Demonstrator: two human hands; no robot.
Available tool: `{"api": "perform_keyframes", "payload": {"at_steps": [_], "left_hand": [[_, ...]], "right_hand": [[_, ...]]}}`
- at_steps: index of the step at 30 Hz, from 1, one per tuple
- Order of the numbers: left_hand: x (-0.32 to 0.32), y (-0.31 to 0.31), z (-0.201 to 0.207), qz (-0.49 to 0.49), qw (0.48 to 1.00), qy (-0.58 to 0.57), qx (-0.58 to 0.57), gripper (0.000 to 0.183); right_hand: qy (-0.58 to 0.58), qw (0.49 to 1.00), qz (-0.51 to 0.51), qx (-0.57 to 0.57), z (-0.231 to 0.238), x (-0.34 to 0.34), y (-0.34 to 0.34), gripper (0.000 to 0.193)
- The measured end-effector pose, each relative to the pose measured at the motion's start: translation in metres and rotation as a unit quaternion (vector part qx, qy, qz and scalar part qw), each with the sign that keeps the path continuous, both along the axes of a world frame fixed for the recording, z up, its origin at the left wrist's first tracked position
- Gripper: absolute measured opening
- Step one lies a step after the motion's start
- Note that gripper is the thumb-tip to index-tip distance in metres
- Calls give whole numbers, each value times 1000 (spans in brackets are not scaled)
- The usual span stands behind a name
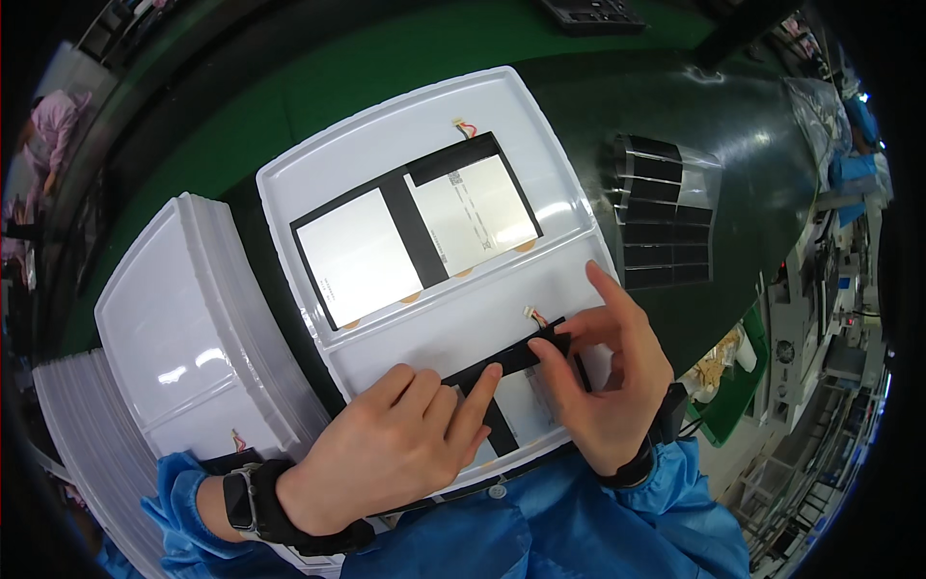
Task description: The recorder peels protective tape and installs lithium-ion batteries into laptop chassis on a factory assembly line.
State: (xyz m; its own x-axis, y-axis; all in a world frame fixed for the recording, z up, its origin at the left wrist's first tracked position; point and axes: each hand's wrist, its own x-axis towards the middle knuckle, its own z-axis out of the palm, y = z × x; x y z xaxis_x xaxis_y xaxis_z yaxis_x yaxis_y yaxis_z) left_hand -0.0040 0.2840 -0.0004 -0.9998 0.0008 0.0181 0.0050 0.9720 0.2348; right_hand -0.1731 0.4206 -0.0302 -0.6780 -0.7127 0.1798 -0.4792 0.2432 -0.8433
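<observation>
Two flat silver battery packs with black borders lie in a white plastic tray (439, 116). The far battery pack (362, 253) is fully visible and has a small wired connector (459, 125) at its top edge. My hands partly cover the near battery pack (526, 410). Along its far edge runs a black strip (511, 359), beside another wired connector (532, 315). My left hand (395, 439) presses its outstretched index fingertip on this strip, other fingers curled. At the strip's right end, my right hand (617, 386) pinches a piece of black tape (558, 340), with its index finger raised.
Stacked white trays (174, 318) stand close on the left. A clear sheet with black adhesive pieces (667, 212) lies on the dark green table to the right. Beyond the table's right edge is a green bin (741, 381) with scraps. Another person (56, 130) is at far left.
</observation>
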Motion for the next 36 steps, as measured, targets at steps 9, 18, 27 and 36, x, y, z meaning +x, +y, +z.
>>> {"api": "perform_keyframes", "payload": {"at_steps": [9, 18, 27, 36], "left_hand": [[-3, -2, -2, -26, 1000, -8, -8, 42], [-1, -10, 2, -29, 999, -31, -14, 37], [-9, -1, 5, -11, 1000, -11, -6, 47], [-8, 7, 27, 39, 998, -39, 17, 50]], "right_hand": [[-24, 999, -33, 18, 3, -6, -3, 62], [-24, 999, 1, 36, 3, -8, -5, 61], [166, 974, 49, 147, 17, -10, -11, 79], [79, 994, 18, -79, 6, -34, 16, 62]]}}
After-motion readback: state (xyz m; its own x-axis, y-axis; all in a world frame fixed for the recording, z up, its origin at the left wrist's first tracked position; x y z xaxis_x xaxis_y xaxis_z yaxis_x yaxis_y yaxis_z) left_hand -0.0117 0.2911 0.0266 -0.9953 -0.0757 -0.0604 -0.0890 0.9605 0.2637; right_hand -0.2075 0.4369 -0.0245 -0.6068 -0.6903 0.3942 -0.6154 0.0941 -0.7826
